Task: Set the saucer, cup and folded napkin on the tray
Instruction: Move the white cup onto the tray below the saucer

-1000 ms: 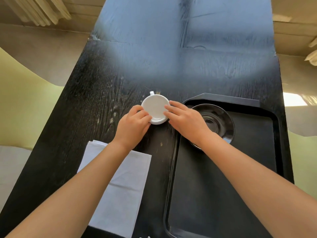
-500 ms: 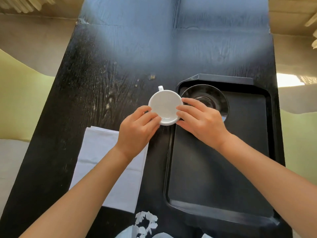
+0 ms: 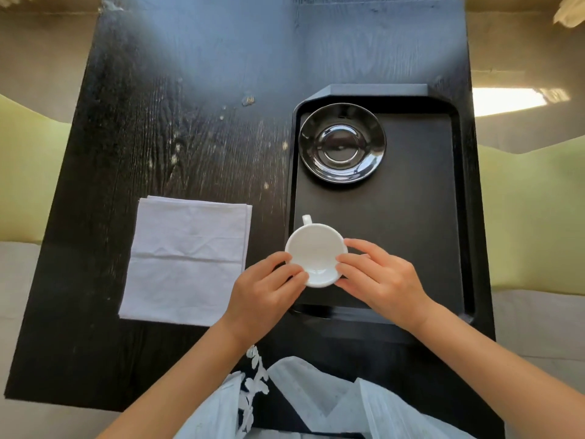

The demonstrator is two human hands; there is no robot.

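Your left hand [image 3: 264,288] and right hand [image 3: 378,280] hold the white cup [image 3: 315,253] between them, fingertips pinching its rim from opposite sides. The cup sits over the near left corner of the black tray [image 3: 418,236], straddling the tray's left rim, with its small handle [image 3: 306,219] pointing away from you. Whether the cup's base touches the tray or is lifted clear cannot be judged: your fingers cover its near lower edge and the view is from almost straight above.

The black saucer [image 3: 342,142] lies flat in the far left corner of the tray, apart from the cup and from both hands. Its glossy surface blends with the dark tray, so its near rim is picked out mainly by a thin highlight.

The folded white napkin [image 3: 186,261] lies on the dark wooden table [image 3: 177,128] to the left of the tray, just beside your left hand but not touching it. Its near right corner is close to your left wrist.

Your forearms cover the tray's near rim in part and are cut off by the lower edge of the frame. Light-coloured clothing [image 3: 304,403] fills the bottom centre and hides the table's near edge there.
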